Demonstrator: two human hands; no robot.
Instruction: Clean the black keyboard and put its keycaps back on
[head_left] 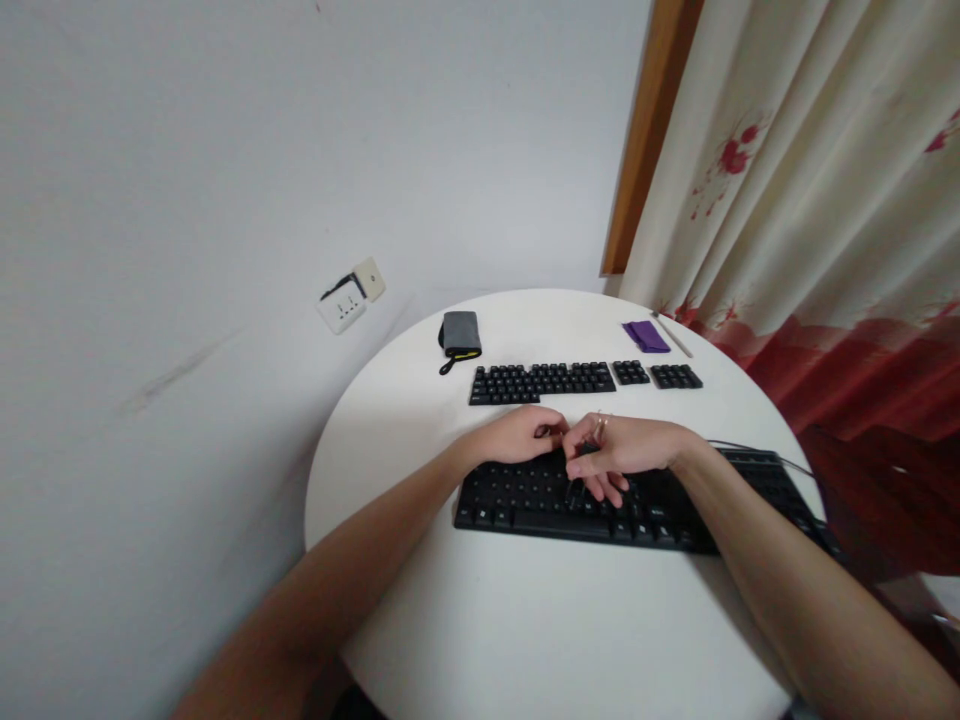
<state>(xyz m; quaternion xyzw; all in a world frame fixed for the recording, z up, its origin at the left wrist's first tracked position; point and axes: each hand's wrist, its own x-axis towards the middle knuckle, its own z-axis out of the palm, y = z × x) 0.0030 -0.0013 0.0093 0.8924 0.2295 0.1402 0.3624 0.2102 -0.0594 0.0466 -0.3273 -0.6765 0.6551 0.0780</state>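
Note:
A black keyboard point(555, 523) lies on the white round table under both my hands. My left hand point(514, 434) rests at its upper edge, fingers curled and thumb close to the index finger; what they hold, if anything, is hidden. Over the middle of the keys, my right hand point(619, 445) pinches thumb and index finger together, with the other fingers loosely bent. Thin wire-like lines show above and below that pinch, too fine to name. The fingertips of both hands nearly meet. Behind them, black keycaps point(544, 380) stand in rows, with two smaller keycap groups point(676, 376) to the right.
A folded grey cloth point(461, 333) with a dark loop lies at the back left of the table point(570, 630). At the back right are a folded purple cloth point(646, 337) and a slim brush-like stick point(673, 334). A cable point(757, 453) runs behind the keyboard. Wall and curtain point(750, 220) border the table.

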